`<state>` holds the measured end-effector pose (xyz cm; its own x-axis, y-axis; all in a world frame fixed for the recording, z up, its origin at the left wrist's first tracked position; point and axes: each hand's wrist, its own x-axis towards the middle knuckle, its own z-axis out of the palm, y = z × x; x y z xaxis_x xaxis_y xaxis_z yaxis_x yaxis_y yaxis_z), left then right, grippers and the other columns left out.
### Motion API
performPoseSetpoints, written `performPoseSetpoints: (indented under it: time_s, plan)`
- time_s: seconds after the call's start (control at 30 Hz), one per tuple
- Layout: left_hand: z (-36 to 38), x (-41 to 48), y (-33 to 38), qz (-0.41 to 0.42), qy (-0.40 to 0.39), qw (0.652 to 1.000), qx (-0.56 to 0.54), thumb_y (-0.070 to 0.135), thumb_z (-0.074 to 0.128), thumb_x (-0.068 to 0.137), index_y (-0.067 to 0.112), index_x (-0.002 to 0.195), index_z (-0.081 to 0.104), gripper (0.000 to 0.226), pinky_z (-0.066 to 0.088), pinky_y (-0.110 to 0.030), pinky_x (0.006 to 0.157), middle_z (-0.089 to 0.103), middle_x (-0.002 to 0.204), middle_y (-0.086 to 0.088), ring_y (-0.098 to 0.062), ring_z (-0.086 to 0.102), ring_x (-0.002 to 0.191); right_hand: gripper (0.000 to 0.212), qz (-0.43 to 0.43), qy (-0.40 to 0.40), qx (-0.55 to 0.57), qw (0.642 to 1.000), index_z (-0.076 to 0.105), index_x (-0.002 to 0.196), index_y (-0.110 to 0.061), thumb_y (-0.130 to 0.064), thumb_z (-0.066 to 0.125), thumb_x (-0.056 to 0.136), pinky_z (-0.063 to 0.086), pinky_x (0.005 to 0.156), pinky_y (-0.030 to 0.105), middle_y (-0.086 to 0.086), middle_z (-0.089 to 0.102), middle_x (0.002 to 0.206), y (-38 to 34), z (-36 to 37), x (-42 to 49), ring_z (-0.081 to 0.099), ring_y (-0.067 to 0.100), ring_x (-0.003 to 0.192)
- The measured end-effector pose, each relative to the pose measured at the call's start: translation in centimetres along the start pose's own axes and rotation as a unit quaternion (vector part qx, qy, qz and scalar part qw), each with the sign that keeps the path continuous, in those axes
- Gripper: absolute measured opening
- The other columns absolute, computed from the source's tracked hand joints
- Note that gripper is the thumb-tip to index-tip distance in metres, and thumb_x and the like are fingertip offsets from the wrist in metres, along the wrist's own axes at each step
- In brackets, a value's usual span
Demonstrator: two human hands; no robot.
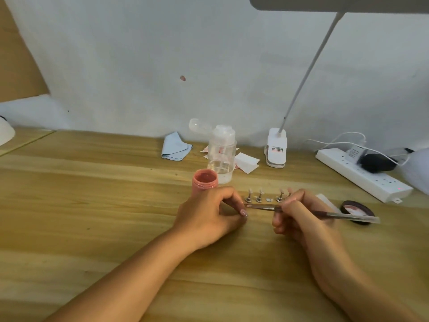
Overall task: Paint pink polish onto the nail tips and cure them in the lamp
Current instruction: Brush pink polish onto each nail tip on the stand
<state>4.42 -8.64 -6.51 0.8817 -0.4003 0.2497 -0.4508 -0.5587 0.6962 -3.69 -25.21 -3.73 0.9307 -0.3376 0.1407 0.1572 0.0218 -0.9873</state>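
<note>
Nail tips [261, 192] in a row, right hand [299, 217] gripping brush [262, 207], left hand [204, 214] curled, grasp unclear, pink jar [204, 180] just behind

Brush [264, 207] in right hand [299, 214] — left hand [206, 212] beside nail tips [261, 191]

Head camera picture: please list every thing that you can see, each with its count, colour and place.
table: one, light wood, under everything
polish jar: one, pink, open, behind the left hand
pump bottle: one, clear, behind the jar
cloth: one, pale blue, by the wall
paper pads: a few, white, right of the bottle
desk lamp: one, white, clip base by the wall
power strip: one, white, far right
lid: one, dark, right of the right hand
nail tip stands: three visible, silver, in a row behind the hands
brush: one, silver, in the right hand
left hand: fingers curled, contents hidden
right hand: grips the brush
</note>
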Motion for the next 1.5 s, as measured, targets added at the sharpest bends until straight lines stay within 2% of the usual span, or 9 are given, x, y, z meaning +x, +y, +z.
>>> performPoseSetpoints:
  time_s: [0.1, 0.27, 0.63, 0.83, 0.93, 1.1, 1.27, 1.37, 1.5]
  plan:
    - [0.09, -0.1, -0.11, -0.005, 0.003, 1.0, 0.004, 0.044, 0.074, 0.075, 0.047, 0.084, 0.061, 0.016, 0.029, -0.023, 0.054, 0.054, 0.058, 0.039, 0.01, 0.051, 0.052, 0.013, -0.008, -0.006, -0.012, 1.0, 0.049, 0.073, 0.006, 0.005, 0.053, 0.086, 0.049, 0.054, 0.023, 0.013, 0.063, 0.059, 0.44, -0.02, 0.06, 0.054, 0.018, 0.056]
    - [0.02, -0.12, -0.3, -0.017, 0.002, 1.0, 0.004, 0.047, 0.075, 0.073, 0.048, 0.082, 0.062, 0.016, 0.029, -0.023, 0.053, 0.055, 0.051, 0.025, 0.004, 0.051, 0.049, 0.016, -0.01, -0.023, -0.019, 1.0, 0.052, 0.071, -0.003, 0.005, 0.055, 0.084, 0.048, 0.051, 0.018, 0.015, 0.067, 0.06, 0.66, 0.38, -0.06, 0.057, 0.014, 0.052]
    - [-0.11, -0.18, -0.17, -0.003, 0.001, 1.0, -0.004, 0.041, 0.076, 0.077, 0.046, 0.081, 0.062, 0.016, 0.027, -0.023, 0.051, 0.055, 0.052, 0.029, 0.004, 0.049, 0.046, 0.02, -0.012, 0.004, -0.009, 1.0, 0.05, 0.068, -0.004, 0.006, 0.052, 0.085, 0.048, 0.048, 0.019, 0.013, 0.064, 0.057, 0.53, 0.29, -0.03, 0.056, 0.015, 0.049]
    - [-0.07, -0.15, -0.14, 0.0, -0.001, 1.0, -0.007, 0.04, 0.076, 0.076, 0.046, 0.081, 0.062, 0.016, 0.027, -0.023, 0.05, 0.054, 0.051, 0.028, 0.003, 0.047, 0.044, 0.014, -0.02, -0.018, -0.012, 1.0, 0.051, 0.072, 0.0, 0.007, 0.052, 0.085, 0.049, 0.05, 0.02, 0.014, 0.065, 0.058, 0.49, 0.33, -0.1, 0.056, 0.017, 0.051]
    - [-0.14, -0.11, -0.23, -0.004, -0.004, 1.0, -0.007, 0.042, 0.076, 0.076, 0.047, 0.081, 0.062, 0.016, 0.024, -0.017, 0.046, 0.053, 0.049, 0.026, 0.003, 0.047, 0.044, 0.016, -0.024, -0.015, -0.015, 1.0, 0.05, 0.071, -0.001, 0.008, 0.051, 0.085, 0.048, 0.049, 0.02, 0.014, 0.063, 0.056, 0.56, 0.26, -0.08, 0.055, 0.016, 0.051]
    - [-0.13, -0.06, -0.2, 0.001, -0.002, 1.0, -0.011, 0.041, 0.077, 0.075, 0.049, 0.081, 0.063, 0.017, 0.033, -0.013, 0.047, 0.059, 0.062, 0.034, 0.005, 0.047, 0.045, 0.011, -0.028, -0.014, -0.018, 0.999, 0.05, 0.074, 0.004, 0.007, 0.051, 0.085, 0.049, 0.05, 0.021, 0.012, 0.063, 0.056, 0.67, 0.17, -0.08, 0.055, 0.016, 0.051]
    - [-0.19, -0.03, -0.12, -0.005, -0.001, 1.0, -0.017, 0.044, 0.076, 0.075, 0.051, 0.082, 0.063, 0.017, 0.028, -0.021, 0.051, 0.063, 0.08, 0.04, 0.006, 0.048, 0.048, 0.009, -0.034, -0.02, -0.016, 0.999, 0.051, 0.078, 0.004, 0.007, 0.052, 0.086, 0.049, 0.049, 0.022, 0.011, 0.063, 0.056, 0.67, 0.16, -0.07, 0.055, 0.017, 0.051]
    - [-0.25, -0.03, -0.08, -0.017, 0.001, 1.0, -0.024, 0.043, 0.078, 0.074, 0.054, 0.077, 0.064, 0.018, 0.027, -0.022, 0.053, 0.062, 0.074, 0.039, 0.01, 0.048, 0.049, 0.01, -0.041, -0.027, -0.018, 0.999, 0.051, 0.077, 0.003, 0.006, 0.052, 0.086, 0.047, 0.049, 0.021, 0.01, 0.063, 0.056, 0.68, 0.26, -0.12, 0.054, 0.016, 0.051]
    - [-0.27, -0.09, 0.11, -0.02, -0.001, 0.999, -0.029, 0.039, 0.079, 0.076, 0.046, 0.071, 0.066, 0.015, 0.023, -0.021, 0.049, 0.055, 0.056, 0.038, 0.009, 0.044, 0.042, 0.009, -0.042, -0.023, -0.023, 0.999, 0.05, 0.078, 0.004, 0.007, 0.051, 0.086, 0.047, 0.048, 0.022, 0.011, 0.06, 0.056, 0.75, 0.14, -0.07, 0.054, 0.014, 0.051]
